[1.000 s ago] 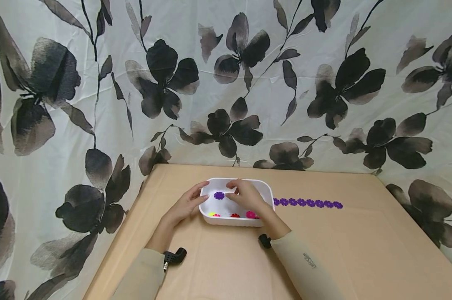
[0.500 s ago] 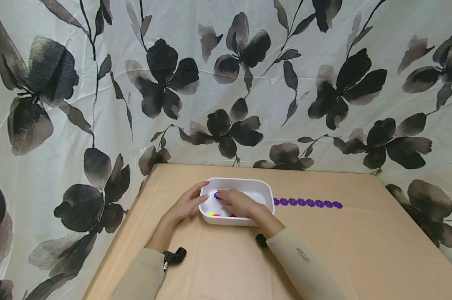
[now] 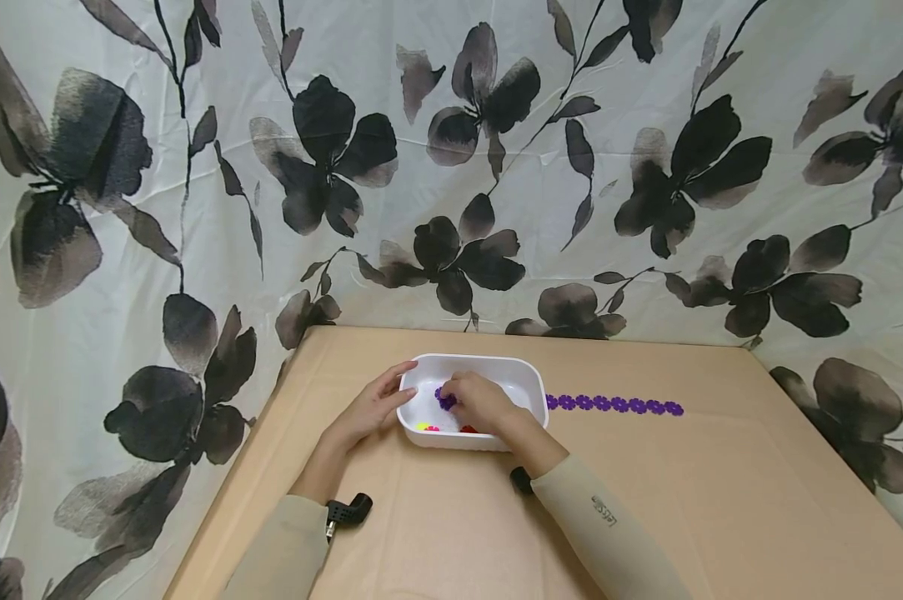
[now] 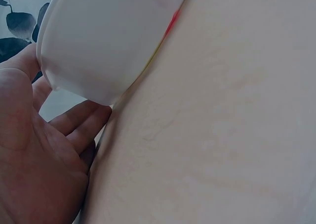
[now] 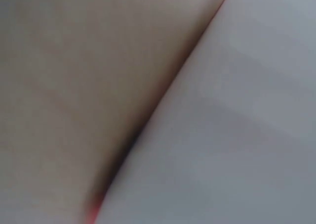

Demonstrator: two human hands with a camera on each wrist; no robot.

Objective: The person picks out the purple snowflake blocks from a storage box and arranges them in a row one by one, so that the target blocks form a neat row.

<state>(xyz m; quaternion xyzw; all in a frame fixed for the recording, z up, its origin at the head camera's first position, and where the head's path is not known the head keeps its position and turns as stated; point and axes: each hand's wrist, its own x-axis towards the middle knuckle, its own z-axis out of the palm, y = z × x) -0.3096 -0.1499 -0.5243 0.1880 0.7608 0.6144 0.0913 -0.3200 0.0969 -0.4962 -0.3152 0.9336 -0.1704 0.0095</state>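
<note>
A white plastic tub [image 3: 529, 387] stands on the table, with my left hand [image 3: 368, 412] holding its left end. In the left wrist view that hand's thumb is at the tub's rim [image 4: 42, 51] and its fingertips lie low against the wall. My right hand [image 3: 484, 404] reaches down inside the tub and pinches a purple flower-shaped piece [image 3: 443, 398], partly covered by the fingers. Yellow, pink and red pieces [image 3: 428, 428] lie along the tub's near side. The right wrist view is blurred and shows the tub's wall [image 5: 222, 125], not the hand.
A straight row of purple flower pieces [image 3: 619, 404] extends rightward from the tub across the tan tabletop [image 3: 451, 517]. Behind the table hangs a white curtain [image 3: 571, 50] with dark printed flowers. Each wrist wears a small black camera [image 3: 349, 510].
My right hand has moved left and down onto the purple flower piece, which has shifted slightly to the right with the fingers. My left hand stays at the tub's left end.
</note>
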